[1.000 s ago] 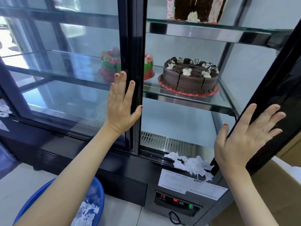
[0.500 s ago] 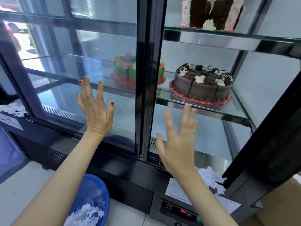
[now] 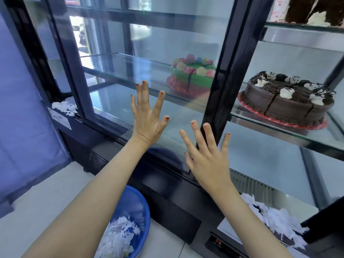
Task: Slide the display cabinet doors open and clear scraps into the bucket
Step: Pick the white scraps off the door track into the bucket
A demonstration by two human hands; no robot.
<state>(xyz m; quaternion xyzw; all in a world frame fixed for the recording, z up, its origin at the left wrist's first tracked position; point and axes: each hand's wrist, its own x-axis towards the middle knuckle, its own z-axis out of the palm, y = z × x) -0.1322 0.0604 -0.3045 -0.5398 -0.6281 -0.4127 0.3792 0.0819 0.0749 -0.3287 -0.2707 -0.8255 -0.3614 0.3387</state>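
My left hand lies flat with fingers spread against the glass of the cabinet's sliding door. My right hand is also flat and spread, over the door's black vertical frame. Right of that frame the cabinet stands uncovered. White paper scraps lie on the cabinet's front ledge at the lower right, and a smaller heap of scraps sits on the ledge at the far left. A blue bucket with white scraps in it stands on the floor under my left arm.
A green and pink cake sits behind the glass on the middle shelf, with a chocolate cake to its right. Another cut cake is on the top shelf. A control panel is below the ledge. A blue wall is on the left.
The view has swung left. My right hand left the right-hand frame and came across to the door's middle frame. My left hand shifted left along the glass, and the door frame shifted right.
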